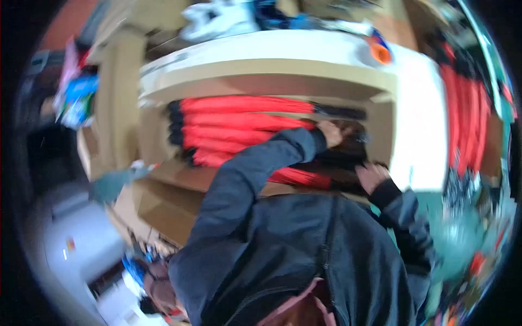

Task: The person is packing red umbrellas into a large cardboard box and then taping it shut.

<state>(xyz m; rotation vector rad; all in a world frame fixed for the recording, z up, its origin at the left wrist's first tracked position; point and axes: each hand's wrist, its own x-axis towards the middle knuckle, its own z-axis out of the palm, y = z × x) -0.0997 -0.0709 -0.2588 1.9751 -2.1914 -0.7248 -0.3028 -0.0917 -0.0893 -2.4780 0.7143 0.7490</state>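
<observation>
Your left hand (pixel 330 134) is in the open carton (pixel 261 82), near its right edge, the fingers partly bent over the dark ends of the long red bundles (pixel 234 119). These bundles lie side by side from the left edge toward the right. Your right hand (pixel 372 176), fingers slightly bent, is at the near right corner. I cannot tell if either hand grips something.

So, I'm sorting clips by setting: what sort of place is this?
Probably a packing or storage area: an open carton holds red bundles laid side by side, similar bundles are at the right, and brown cardboard is at the left.
</observation>
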